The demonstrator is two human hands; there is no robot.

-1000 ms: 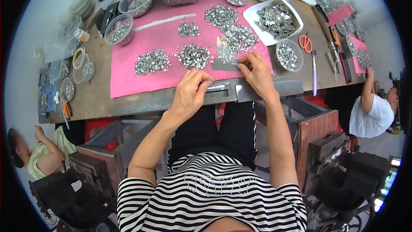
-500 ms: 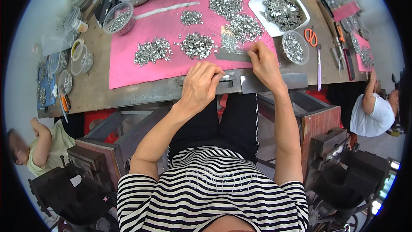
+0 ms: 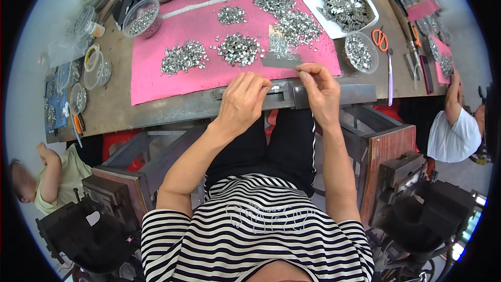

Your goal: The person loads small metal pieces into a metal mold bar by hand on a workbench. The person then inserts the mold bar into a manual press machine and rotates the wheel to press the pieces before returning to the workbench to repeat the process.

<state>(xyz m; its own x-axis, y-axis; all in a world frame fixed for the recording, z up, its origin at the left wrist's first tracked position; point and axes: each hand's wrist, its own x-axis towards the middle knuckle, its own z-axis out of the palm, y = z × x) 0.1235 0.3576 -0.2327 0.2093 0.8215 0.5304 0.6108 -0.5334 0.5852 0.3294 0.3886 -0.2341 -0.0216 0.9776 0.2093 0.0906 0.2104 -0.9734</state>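
My left hand rests at the table's front edge with thumb and fingers pinched over a slotted metal block. A tiny silver metal piece shows by its fingertips; whether they grip it is unclear. My right hand is closed too, index finger and thumb together, around something too small to make out. It hovers over the near edge of the pink mat, by a dark flat strip. Beyond that strip lies a heap of thin silver pins. A flat metal plate sits beside the block.
Piles of small silver parts cover the pink mat. A white tray and a clear round tub hold more. Orange-handled scissors and a purple-handled tool lie right. Other people sit at both sides.
My right hand has come nearer to me and slightly left, away from the pins and toward the block. My left hand stays at the block. The view has shifted slightly.
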